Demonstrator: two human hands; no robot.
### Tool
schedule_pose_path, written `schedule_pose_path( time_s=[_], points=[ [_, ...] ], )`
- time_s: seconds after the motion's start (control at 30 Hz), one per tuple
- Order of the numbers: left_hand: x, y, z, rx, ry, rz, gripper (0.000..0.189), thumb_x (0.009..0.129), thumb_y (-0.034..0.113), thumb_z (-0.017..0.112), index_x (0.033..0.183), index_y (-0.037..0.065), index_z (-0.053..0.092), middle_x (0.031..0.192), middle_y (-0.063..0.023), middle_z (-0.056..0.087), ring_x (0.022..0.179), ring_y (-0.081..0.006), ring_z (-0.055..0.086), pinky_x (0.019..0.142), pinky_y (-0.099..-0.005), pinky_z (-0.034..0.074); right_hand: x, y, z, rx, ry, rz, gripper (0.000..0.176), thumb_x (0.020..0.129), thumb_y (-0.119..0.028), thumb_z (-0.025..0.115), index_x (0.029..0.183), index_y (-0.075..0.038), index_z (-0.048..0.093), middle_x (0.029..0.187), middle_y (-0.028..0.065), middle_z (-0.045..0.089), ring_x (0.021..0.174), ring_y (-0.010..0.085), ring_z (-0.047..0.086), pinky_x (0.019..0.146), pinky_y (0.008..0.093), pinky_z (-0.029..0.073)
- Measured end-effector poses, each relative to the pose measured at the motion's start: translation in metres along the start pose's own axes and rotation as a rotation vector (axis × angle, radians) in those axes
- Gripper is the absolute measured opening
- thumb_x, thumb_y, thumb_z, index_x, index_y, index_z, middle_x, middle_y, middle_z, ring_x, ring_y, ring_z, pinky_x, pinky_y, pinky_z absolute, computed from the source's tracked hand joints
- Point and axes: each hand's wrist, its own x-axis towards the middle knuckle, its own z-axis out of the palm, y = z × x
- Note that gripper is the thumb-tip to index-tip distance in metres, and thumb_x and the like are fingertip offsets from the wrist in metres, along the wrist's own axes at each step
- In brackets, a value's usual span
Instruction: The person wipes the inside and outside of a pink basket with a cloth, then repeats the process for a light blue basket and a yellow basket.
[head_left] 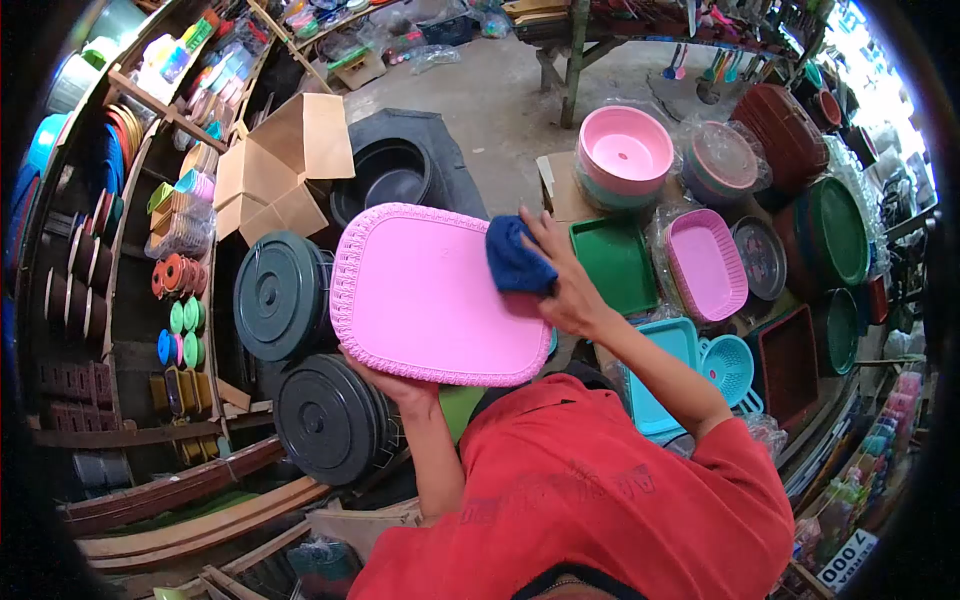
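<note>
A pink plastic tray with a patterned, lace-like rim is held up in front of my body, its broad flat face toward me. My left hand grips its lower left edge from beneath, and most of those fingers are hidden behind it. Bunched in my right hand is a dark blue cloth, pressed against the tray's upper right part.
Two dark lidded bins stand at left, near an open cardboard box and a black tub. To the right are pink basins, a green tray, a pink basket and a turquoise colander. Shelves line the left side.
</note>
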Motion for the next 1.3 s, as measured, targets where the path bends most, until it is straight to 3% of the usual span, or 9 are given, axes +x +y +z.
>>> schedule_pose_path(
  time_s=[0.1,0.3,0.47,0.77,0.97,1.03,1.13,1.2,1.3],
  points=[
    [0.003,-0.004,0.009,0.022,0.029,-0.071,0.075,0.106,0.068,0.034,0.154,0.013,0.048,0.153,-0.0084,0.052,0.139,-0.0302,0.052,0.118,-0.0495,0.041,-0.023,-0.026,0.001,-0.137,-0.1,-0.082,0.099,0.068,-0.026,0.08,0.16,-0.018,0.045,0.173,0.0115,0.03,0.161,0.0452,0.017,0.124,0.0732,0.013],
    [0.024,-0.042,-0.019,-0.091,0.055,-0.132,0.069,0.105,0.058,0.036,0.15,0.008,0.052,0.148,-0.0133,0.059,0.134,-0.0341,0.059,0.114,-0.0529,0.047,-0.06,-0.042,0.011,-0.246,-0.408,-0.35,0.102,0.072,-0.061,0.068,0.162,-0.019,0.043,0.171,0.0091,0.035,0.162,0.035,0.022,0.128,0.0635,0.009],
    [0.009,-0.055,0.007,-0.083,0.246,-0.181,0.073,0.111,0.062,0.021,0.149,0.009,0.055,0.151,-0.011,0.058,0.137,-0.0341,0.056,0.117,-0.0517,0.045,-0.067,0.029,-0.003,0.053,-0.074,-0.024,0.072,0.079,0.001,0.074,0.147,-0.003,0.052,0.155,0.0178,0.052,0.144,0.0423,0.049,0.121,0.0487,0.04],
    [0.01,-0.098,0.012,-0.015,0.07,-0.445,0.057,0.116,0.044,0.028,0.14,0.003,0.059,0.14,-0.0153,0.066,0.128,-0.0312,0.064,0.113,-0.0497,0.05,-0.108,0.004,-0.072,-0.027,0.022,0.027,0.083,0.084,-0.023,0.086,0.152,-0.001,0.044,0.15,0.0223,0.053,0.139,0.0422,0.053,0.119,0.0478,0.042],
    [-0.015,-0.119,0.051,0.075,-0.283,-0.762,0.042,0.114,0.038,0.042,0.135,0.006,0.06,0.135,-0.0129,0.067,0.123,-0.0277,0.066,0.106,-0.0485,0.056,-0.16,0.055,-0.092,-0.273,0.292,0.039,0.065,0.086,-0.023,0.084,0.139,0.003,0.057,0.132,0.0247,0.066,0.122,0.0433,0.064,0.105,0.0456,0.052],
    [-0.025,-0.123,0.066,0.315,-0.438,-0.715,0.041,0.113,0.037,0.044,0.132,0.005,0.062,0.125,-0.0121,0.071,0.119,-0.0297,0.068,0.102,-0.0459,0.057,-0.175,0.062,-0.099,-0.092,0.456,0.56,0.049,0.089,-0.018,0.079,0.13,0.004,0.063,0.115,0.0275,0.071,0.109,0.045,0.07,0.094,0.0454,0.055],
    [-0.048,-0.127,0.091,0.607,-0.565,-0.545,0.034,0.112,0.028,0.049,0.131,0.003,0.063,0.122,-0.0118,0.073,0.117,-0.0293,0.068,0.101,-0.0431,0.056,-0.203,0.101,-0.096,-0.13,0.619,0.643,0.04,0.092,-0.02,0.076,0.122,0.004,0.066,0.104,0.0289,0.073,0.1,0.0449,0.073,0.086,0.0449,0.055],
    [-0.055,-0.135,0.087,0.992,-0.854,0.189,0.031,0.107,0.019,0.058,0.131,0.001,0.064,0.122,-0.0145,0.072,0.117,-0.0307,0.067,0.101,-0.0421,0.054,-0.211,0.109,-0.103,-0.052,0.711,0.669,0.039,0.094,-0.028,0.075,0.113,0.005,0.069,0.092,0.0306,0.073,0.089,0.0401,0.076,0.078,0.0463,0.055],
    [-0.051,-0.147,0.09,1.206,-0.926,0.498,0.038,0.101,0.016,0.067,0.135,0.0,0.06,0.128,-0.0189,0.067,0.12,-0.0322,0.064,0.102,-0.0428,0.051,-0.236,0.12,-0.116,-0.09,0.655,0.898,0.044,0.094,-0.035,0.075,0.109,0.007,0.07,0.084,0.0307,0.071,0.079,0.0372,0.076,0.072,0.048,0.054]
  ],
)
